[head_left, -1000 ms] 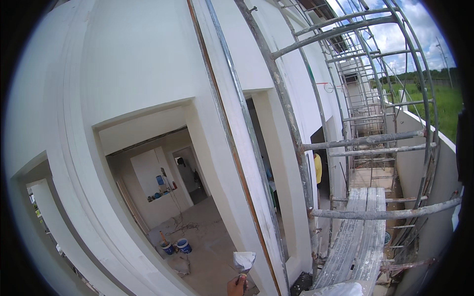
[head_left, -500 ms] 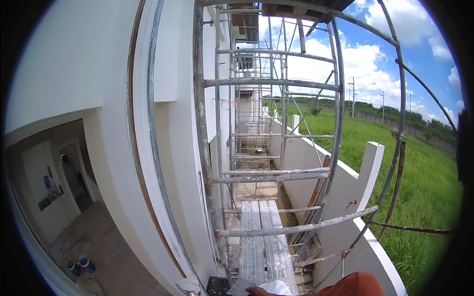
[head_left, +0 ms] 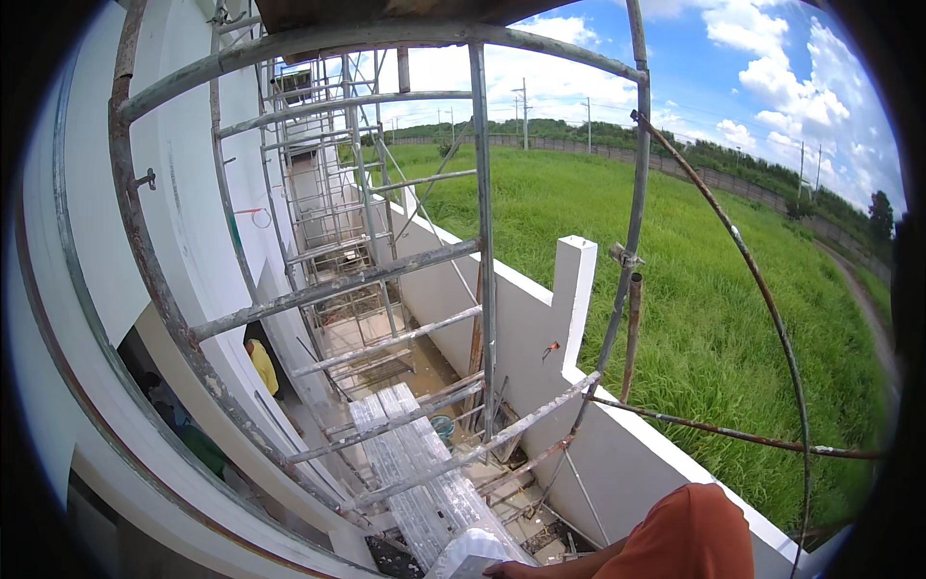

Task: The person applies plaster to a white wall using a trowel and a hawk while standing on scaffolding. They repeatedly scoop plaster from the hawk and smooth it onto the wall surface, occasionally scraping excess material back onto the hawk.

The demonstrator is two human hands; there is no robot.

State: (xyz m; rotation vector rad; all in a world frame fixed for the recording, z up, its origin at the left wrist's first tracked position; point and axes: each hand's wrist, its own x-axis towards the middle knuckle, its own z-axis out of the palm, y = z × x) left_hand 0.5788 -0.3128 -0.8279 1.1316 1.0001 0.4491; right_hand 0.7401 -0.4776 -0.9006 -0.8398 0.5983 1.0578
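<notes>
At the bottom edge my right hand (head_left: 503, 570) shows only in part, its forearm coming from an orange sleeve (head_left: 690, 531) on the right. The fingers are closed on a flat grey blade-like piece (head_left: 471, 565); whether it has a handle is hidden. Right behind that piece lies something rounded and white (head_left: 473, 546), too cut off to name. Beyond it, worn metal planks (head_left: 395, 415) form a platform within the scaffold. My left hand is out of sight.
Scaffold pipes (head_left: 338, 289) cross in front of me. White house wall (head_left: 193, 193) runs along the left; a person in yellow (head_left: 260, 367) stands in an opening lower down. A low concrete wall (head_left: 521, 328) borders tall grass (head_left: 733, 318). A bucket (head_left: 442, 426) sits below by the planks.
My view has swung right and downward, so scaffold and planks sit further left and more grass shows. The yellow-clad person has come into view. My right hand still has the grey piece.
</notes>
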